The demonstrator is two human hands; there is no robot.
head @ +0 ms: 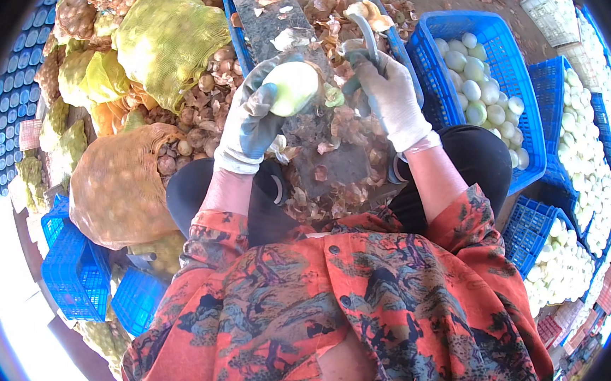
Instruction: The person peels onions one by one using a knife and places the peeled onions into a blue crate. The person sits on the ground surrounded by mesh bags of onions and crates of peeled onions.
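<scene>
My left hand (255, 110), in a grey-and-white work glove, holds a mostly peeled, pale green-white onion (293, 89). Opposite it, my right hand (386, 92), gloved the same way, grips a knife with a curved metal blade (368, 38) pointing away from me. Pieces of onion skin (376, 16) lie at or just behind the blade tip; whether they touch it I cannot tell. Beneath both hands is a dark board (334, 166) strewn with dry skins. A small pale green onion scrap (334, 97) shows between the hands.
At the right stands a blue plastic crate (528, 121) partly filled with peeled onions, with more full crates (531, 227) beyond. Mesh sacks (119, 188) of unpeeled onions and loose onions (207, 83) crowd the left. Other blue crates (73, 275) sit at the lower left.
</scene>
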